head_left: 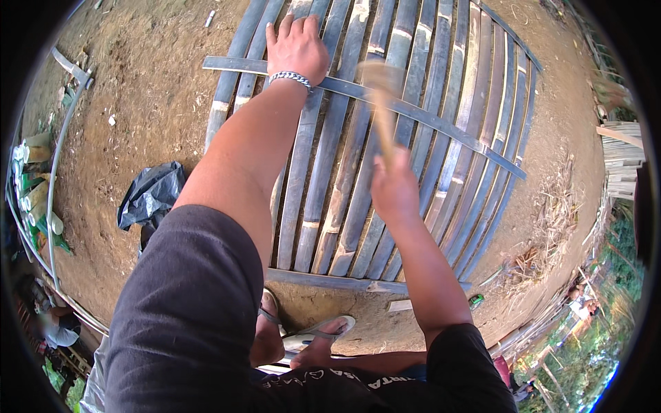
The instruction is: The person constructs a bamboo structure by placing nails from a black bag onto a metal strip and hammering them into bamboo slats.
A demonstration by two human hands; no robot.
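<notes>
A panel of bamboo slats [330,186] lies on the ground before me, the slats side by side with narrow gaps. One bamboo strip [427,118] runs across them near the far end. My left hand [298,49] rests on the slats just beyond this strip, palm down with fingers spread; a chain bracelet circles the wrist. Wrapped in my right hand [396,186] is the wooden handle of a mallet [384,131]. Its head, smeared by motion, appears over the cross strip, right of my left hand; whether it touches cannot be told.
Another bamboo strip [344,281] borders the panel's near end, close to my sandalled feet [320,334]. A crumpled black plastic sheet [153,195] lies at the left on bare soil. Dry plant scraps [544,234] are scattered at the right. Cut bamboo pieces [38,186] stand far left.
</notes>
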